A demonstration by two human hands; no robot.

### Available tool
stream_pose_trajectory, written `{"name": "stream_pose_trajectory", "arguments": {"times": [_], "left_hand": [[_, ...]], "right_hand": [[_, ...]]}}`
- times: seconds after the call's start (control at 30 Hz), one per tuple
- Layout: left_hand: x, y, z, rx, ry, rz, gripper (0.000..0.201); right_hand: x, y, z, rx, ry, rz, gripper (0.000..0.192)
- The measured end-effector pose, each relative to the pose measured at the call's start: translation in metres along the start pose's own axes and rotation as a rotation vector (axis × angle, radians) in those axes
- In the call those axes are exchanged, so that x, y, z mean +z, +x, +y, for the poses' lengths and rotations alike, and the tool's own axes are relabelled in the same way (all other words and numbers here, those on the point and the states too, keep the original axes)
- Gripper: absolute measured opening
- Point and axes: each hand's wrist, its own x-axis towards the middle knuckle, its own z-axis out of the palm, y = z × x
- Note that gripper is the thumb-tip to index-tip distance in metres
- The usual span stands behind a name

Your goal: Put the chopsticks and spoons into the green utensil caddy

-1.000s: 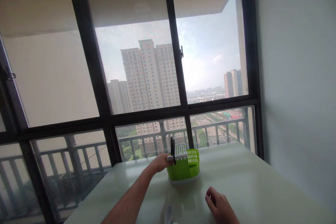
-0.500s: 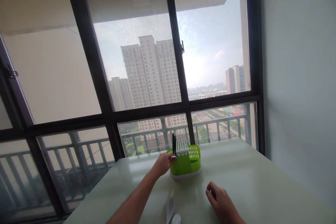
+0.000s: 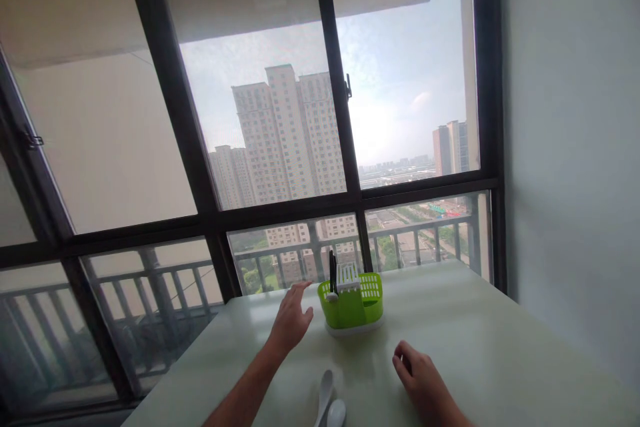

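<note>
A lime-green cutlery caddy with a white base stands on the pale table near the window. Dark upright utensils and a white spoon end stick out of its left compartment. My left hand hovers just left of the caddy, fingers spread, holding nothing. My right hand rests on the table nearer to me, fingers loosely curled, with nothing in it. Two white spoons lie on the table at the bottom edge between my arms.
A large black-framed window with a balcony railing behind it runs along the table's far edge. A plain white wall bounds the table on the right. The table's left edge drops off toward the window.
My left hand has let go of the white spoon at the caddy's left compartment and drawn back to the left, opening its fingers. The right hand stays put.
</note>
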Motion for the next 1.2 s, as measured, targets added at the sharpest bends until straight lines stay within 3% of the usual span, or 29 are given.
{"name": "stream_pose_trajectory", "arguments": {"times": [0.07, 0.2, 0.27, 0.43, 0.6, 0.7, 0.8, 0.93, 1.03, 1.13, 1.2], "left_hand": [[-0.001, -0.028, -0.004, -0.144, 0.011, 0.036, 0.037], [0.018, -0.086, 0.004, -0.252, -0.036, -0.379, 0.033], [0.031, -0.104, 0.015, -0.258, -0.004, -0.485, 0.038], [0.057, -0.105, 0.041, -0.217, 0.207, -0.522, 0.039], [0.068, -0.087, 0.041, -0.206, 0.318, -0.588, 0.028], [0.057, -0.070, 0.031, -0.230, 0.342, -0.546, 0.022], [0.025, -0.040, 0.018, -0.229, 0.365, -0.441, 0.023], [-0.033, 0.014, 0.009, -0.198, 0.392, -0.226, 0.039], [-0.062, 0.048, 0.013, -0.131, 0.362, 0.038, 0.042], [-0.061, 0.066, 0.020, -0.001, 0.199, 0.248, 0.036], [-0.047, 0.069, 0.024, 0.048, 0.074, 0.257, 0.033]], "right_hand": [[0.000, 0.000, -0.003, 0.000, -0.008, 0.000, 0.023], [0.001, 0.000, -0.007, 0.006, -0.019, -0.002, 0.022], [0.001, 0.000, -0.008, 0.006, -0.017, 0.000, 0.021], [-0.002, -0.001, -0.008, 0.000, -0.022, 0.009, 0.021], [-0.002, -0.001, -0.003, 0.003, -0.004, 0.008, 0.022], [0.000, 0.001, -0.001, 0.004, -0.002, 0.011, 0.022], [0.002, 0.002, -0.001, 0.004, -0.007, 0.011, 0.022], [0.001, 0.001, -0.006, 0.014, -0.020, 0.005, 0.021], [0.000, 0.001, -0.008, 0.017, -0.026, 0.002, 0.021], [-0.001, 0.000, -0.009, 0.019, -0.019, 0.004, 0.021], [-0.002, 0.000, -0.009, 0.017, -0.014, 0.003, 0.021]]}}
